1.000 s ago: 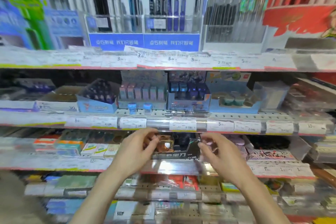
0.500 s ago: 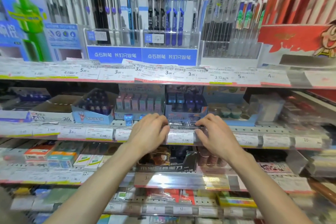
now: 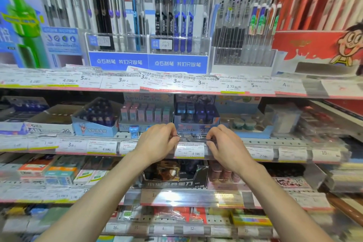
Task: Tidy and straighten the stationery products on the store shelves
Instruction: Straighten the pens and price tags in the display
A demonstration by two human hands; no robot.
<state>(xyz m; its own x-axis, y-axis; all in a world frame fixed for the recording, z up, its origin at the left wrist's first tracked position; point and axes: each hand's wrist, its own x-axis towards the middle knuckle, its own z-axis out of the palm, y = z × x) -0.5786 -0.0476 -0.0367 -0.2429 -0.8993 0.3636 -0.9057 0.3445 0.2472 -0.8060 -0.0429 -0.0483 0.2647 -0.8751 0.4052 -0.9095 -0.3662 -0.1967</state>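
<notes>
Since the earlier frame, both hands have stayed at the second shelf's front rail, drawn slightly closer. Store shelving packed with stationery fills the view. A slim clear-packaged item is pinched at its ends by the curled fingers of the left hand and right hand. It lies level along the rail, just above the 4.00 price tag, before a blue display box.
</notes>
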